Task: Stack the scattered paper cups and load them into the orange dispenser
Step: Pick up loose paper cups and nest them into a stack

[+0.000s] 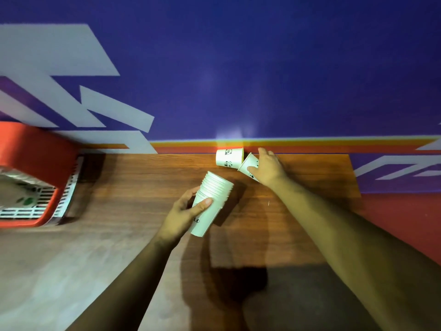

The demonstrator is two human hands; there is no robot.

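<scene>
Head view showed the job well along: the left hand (pixel 182 215) had its grip wrapped around a nested stack of cups (pixel 210 204), roughly ten rims showing, tilted above the desk (pixel 143 182). Two loose cups remained at the far edge: one lying cup (pixel 228 158) untouched, and a second cup (pixel 248 166) pinched by the right hand (pixel 268 167). Loading was not begun; the orange dispenser (pixel 31 151) stood well apart, far left.
</scene>
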